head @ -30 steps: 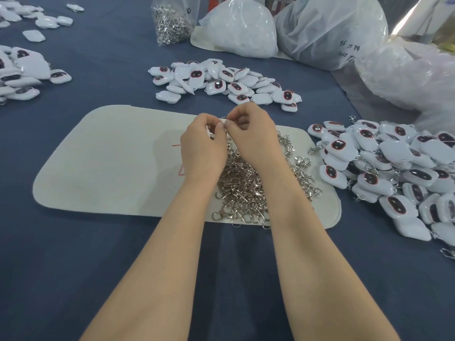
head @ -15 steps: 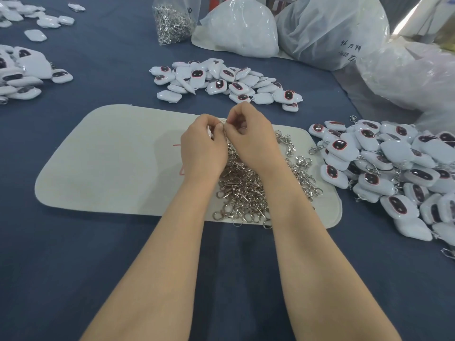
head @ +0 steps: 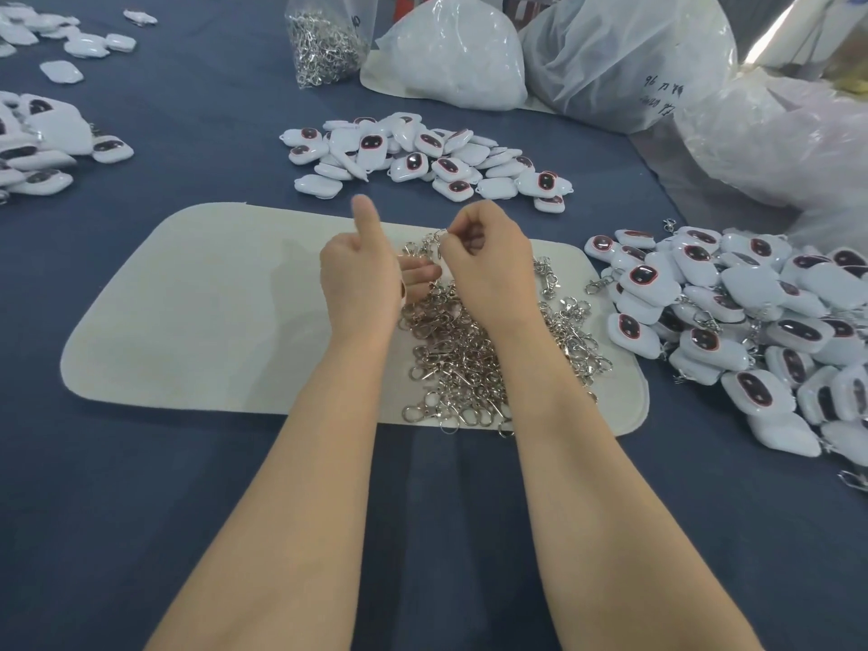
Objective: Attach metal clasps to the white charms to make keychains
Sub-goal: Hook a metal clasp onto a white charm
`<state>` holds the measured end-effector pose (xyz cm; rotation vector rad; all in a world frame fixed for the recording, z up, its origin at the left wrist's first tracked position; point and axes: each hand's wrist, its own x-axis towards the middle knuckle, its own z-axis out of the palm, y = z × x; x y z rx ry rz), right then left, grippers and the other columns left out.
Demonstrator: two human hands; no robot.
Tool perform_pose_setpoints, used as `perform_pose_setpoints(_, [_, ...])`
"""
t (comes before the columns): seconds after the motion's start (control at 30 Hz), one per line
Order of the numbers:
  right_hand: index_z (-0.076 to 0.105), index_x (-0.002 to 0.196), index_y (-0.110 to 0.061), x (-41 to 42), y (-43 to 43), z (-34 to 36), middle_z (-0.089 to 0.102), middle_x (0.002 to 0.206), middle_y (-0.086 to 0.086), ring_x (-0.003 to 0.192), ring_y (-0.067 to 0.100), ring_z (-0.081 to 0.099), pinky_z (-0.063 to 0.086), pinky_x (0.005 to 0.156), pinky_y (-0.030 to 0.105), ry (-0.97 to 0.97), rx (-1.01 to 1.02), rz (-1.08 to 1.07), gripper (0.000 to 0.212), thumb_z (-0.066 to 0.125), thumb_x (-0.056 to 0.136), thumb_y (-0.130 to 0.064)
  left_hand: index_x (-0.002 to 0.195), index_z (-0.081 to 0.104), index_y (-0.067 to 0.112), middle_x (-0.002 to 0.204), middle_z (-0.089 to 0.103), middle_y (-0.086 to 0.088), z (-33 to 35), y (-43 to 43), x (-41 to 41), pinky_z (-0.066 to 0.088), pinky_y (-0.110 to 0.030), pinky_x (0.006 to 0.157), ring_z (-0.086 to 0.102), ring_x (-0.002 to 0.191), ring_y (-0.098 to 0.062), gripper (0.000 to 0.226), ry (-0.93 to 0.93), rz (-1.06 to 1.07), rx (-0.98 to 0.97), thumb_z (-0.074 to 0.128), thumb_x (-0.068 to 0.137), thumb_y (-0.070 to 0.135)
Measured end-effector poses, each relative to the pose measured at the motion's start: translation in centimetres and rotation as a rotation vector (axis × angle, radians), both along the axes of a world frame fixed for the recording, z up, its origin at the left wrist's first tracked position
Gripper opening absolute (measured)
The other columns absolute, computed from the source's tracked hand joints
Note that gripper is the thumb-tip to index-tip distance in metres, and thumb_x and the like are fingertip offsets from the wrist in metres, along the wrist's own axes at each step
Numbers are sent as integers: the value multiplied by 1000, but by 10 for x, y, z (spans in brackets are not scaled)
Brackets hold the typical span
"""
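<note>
Silver metal lobster clasp [head: 436, 241]: pinched at its top end in my right hand [head: 488, 270], hanging over the heap.
Loose clasp heap [head: 474, 364]: tangled, covers the right half of the beige felt mat [head: 211, 298], reaching its near edge.
White plastic charm [head: 403, 291]: in my left hand [head: 361, 279], only a sliver shows.
White rounded charms with dark, red-rimmed oval windows:
- far pile [head: 422, 157], just past the mat's far edge
- right pile [head: 732, 317], bigger, at the worktop's right edge, some with clasps on
- left pile [head: 42, 148], at the worktop's left edge

Clear bag of clasps [head: 324, 44]: upright, at the worktop's far edge.
</note>
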<state>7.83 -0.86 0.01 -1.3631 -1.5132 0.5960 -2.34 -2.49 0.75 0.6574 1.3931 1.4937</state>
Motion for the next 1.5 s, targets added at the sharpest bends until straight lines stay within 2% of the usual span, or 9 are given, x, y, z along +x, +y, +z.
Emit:
perform_pose_setpoints(0.37, [53,78,-19,-11,-3,13,54,68,-12,61,1,48,43,64,16,137,16,-51,15,61,84,-8,97,44,5,81,60,-16,2,1,-14,55,-25,50,62,64,-21,38,-886,147,-4,39,100,42])
perform_pose_setpoints(0.5, [52,77,-18,-26,-7,16,53,67,-12,60,1,47,41,64,15,177,30,-24,17,62,84,-6,102,42,0,94,49,-19,8,2,-13,49,-26,68,54,81,-28,14,-934,120,50,44,96,12])
perform_pose_setpoints(0.63, [53,80,-16,-22,-7,17,52,68,-12,59,0,46,39,62,10,191,40,-58,14,61,84,-5,72,41,5,67,40,-10,13,0,-9,43,-27,68,40,64,-21,27,-874,80,76,35,94,-9])
perform_pose_setpoints(0.73, [53,80,-17,-13,-6,18,52,69,-13,60,-2,47,39,62,8,192,41,-116,13,60,85,-6,90,47,-1,69,47,-13,18,-3,-4,53,-32,85,54,66,-24,12,-876,63,126,41,99,1])
perform_pose_setpoints(0.83, [53,80,-17,-12,-6,18,53,69,-13,58,-4,48,39,61,7,194,45,-136,14,60,85,-6,91,42,2,52,64,-6,17,-6,-4,58,-22,57,70,67,-23,23,-778,82,173,38,103,21])
perform_pose_setpoints(0.93, [53,81,-16,-16,-7,18,52,67,-13,56,-6,47,40,61,9,172,49,-121,12,60,85,-6,85,44,9,44,62,4,11,-6,-7,33,-11,34,65,50,-8,31,-560,136,133,36,103,33])
perform_pose_setpoints(1.07, [54,82,-15,-16,-7,16,52,68,-12,58,-1,46,40,62,12,156,46,-110,10,59,85,-6,79,53,10,56,64,2,5,-2,-8,33,-14,36,52,40,-4,39,-357,119,75,33,103,34])
perform_pose_setpoints(1.27, [53,83,-14,-2,0,12,51,67,-13,58,0,45,39,60,11,76,39,-164,10,58,86,-6,106,39,13,87,54,-1,2,-3,7,50,-18,49,61,49,-2,14,-22,-27,169,37,95,5])
perform_pose_setpoints(1.5, [52,83,-13,4,4,6,48,67,-14,60,1,45,37,59,11,-57,38,-167,10,56,84,-4,100,46,20,87,61,5,-3,-5,8,52,-24,64,62,54,3,12,282,-123,215,56,93,18])
